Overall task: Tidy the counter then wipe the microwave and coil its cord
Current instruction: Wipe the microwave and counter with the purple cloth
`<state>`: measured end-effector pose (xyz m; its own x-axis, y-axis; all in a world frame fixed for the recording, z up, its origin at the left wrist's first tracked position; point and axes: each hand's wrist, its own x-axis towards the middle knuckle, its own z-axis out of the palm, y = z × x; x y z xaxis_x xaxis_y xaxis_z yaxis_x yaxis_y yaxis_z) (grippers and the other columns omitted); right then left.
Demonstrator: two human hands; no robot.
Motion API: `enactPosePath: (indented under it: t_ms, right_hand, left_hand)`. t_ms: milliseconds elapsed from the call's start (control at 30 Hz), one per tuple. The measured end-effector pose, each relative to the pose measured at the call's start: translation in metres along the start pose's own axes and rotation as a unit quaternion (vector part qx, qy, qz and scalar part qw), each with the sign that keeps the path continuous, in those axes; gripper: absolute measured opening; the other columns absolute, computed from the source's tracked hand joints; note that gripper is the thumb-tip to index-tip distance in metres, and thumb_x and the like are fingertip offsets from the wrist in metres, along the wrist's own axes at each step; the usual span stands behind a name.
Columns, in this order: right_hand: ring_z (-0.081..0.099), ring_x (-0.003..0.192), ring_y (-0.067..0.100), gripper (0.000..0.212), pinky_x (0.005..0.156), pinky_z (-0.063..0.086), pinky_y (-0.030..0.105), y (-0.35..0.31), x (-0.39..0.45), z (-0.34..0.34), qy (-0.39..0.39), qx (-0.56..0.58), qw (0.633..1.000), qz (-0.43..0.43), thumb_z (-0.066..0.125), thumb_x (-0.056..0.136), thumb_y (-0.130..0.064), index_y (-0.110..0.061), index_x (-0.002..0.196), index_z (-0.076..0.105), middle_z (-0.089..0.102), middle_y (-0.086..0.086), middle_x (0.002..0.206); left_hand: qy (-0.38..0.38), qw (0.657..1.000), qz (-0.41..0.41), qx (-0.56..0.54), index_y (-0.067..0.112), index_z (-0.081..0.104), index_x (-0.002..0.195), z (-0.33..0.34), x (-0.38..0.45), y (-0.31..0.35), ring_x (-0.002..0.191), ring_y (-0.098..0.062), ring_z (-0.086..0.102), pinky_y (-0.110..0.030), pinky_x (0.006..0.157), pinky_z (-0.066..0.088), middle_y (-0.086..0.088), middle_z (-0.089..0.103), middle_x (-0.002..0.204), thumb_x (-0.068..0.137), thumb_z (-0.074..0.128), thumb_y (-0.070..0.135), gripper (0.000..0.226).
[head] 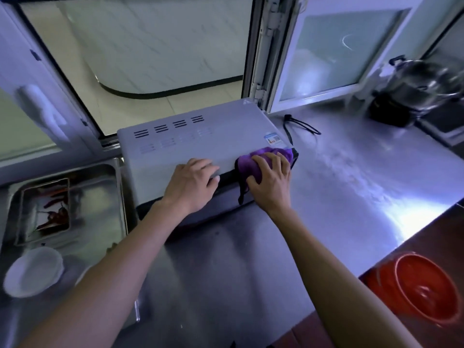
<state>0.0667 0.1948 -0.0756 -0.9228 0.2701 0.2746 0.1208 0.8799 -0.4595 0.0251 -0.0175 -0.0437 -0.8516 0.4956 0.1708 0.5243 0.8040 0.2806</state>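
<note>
Head view: the microwave (200,144) sits on the steel counter (351,177) below an open window, its black cord (298,125) lying loose on the counter just behind its right rear corner. The right hand (270,182) presses a purple cloth (266,156) onto the microwave's front right top edge, fingers curled over the cloth, while the left hand (192,184) rests flat on the top edge beside it, fingers relaxed and holding nothing. To the left lie a metal tray (108,197) with what look like dried chillies, though blurred, and a white bowl (32,272); a red basin (424,287) sits low at right
</note>
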Motion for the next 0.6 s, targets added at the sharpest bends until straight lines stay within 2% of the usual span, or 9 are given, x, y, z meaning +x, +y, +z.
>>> enactPosePath:
  t_ms: [100, 200, 400, 600]
  right_hand:
    - [0.027, 0.142, 0.040, 0.052, 0.118, 0.024, 0.052, 0.007, -0.006, 0.013, 0.058, 0.060, 0.996, 0.015, 0.066, 0.080, -0.022, -0.017, 0.131, 0.060, 0.043, 0.016, 0.146]
    - [0.023, 0.143, 0.040, 0.053, 0.119, 0.023, 0.053, 0.014, -0.008, 0.025, 0.100, 0.154, 0.980, 0.081, 0.066, 0.083, -0.014, -0.013, 0.136, 0.056, 0.035, 0.017, 0.152]
    - [0.011, 0.151, 0.034, 0.062, 0.122, 0.015, 0.046, 0.021, 0.000, 0.041, 0.138, 0.288, 0.936, 0.148, 0.063, 0.094, -0.017, -0.018, 0.151, 0.039, 0.014, 0.015, 0.164]
    - [0.005, 0.153, 0.032, 0.069, 0.122, 0.012, 0.051, 0.031, 0.018, 0.046, 0.159, 0.344, 0.902, 0.209, 0.057, 0.095, -0.018, -0.018, 0.156, 0.027, 0.005, 0.014, 0.166]
  left_hand:
    - [-0.003, 1.000, 0.015, 0.002, 0.015, 0.066, 0.123, 0.008, 0.011, 0.013, 0.125, -0.025, 0.051, -0.044, 0.098, 0.045, -0.001, 0.061, 0.132, 0.098, 0.054, 0.029, 0.031]
    - [-0.012, 0.999, 0.030, 0.022, 0.016, 0.068, 0.120, 0.012, 0.018, 0.020, 0.120, -0.026, 0.054, -0.044, 0.095, 0.046, -0.001, 0.063, 0.129, 0.096, 0.056, 0.025, 0.028]
    - [-0.028, 0.997, 0.057, 0.049, 0.011, 0.068, 0.119, 0.018, 0.041, 0.030, 0.116, -0.028, 0.056, -0.049, 0.094, 0.048, -0.003, 0.063, 0.127, 0.095, 0.059, 0.019, 0.028]
    - [-0.024, 0.994, 0.088, 0.058, 0.010, 0.067, 0.119, 0.035, 0.069, 0.057, 0.114, -0.028, 0.056, -0.048, 0.092, 0.049, -0.003, 0.063, 0.127, 0.093, 0.056, 0.020, 0.030]
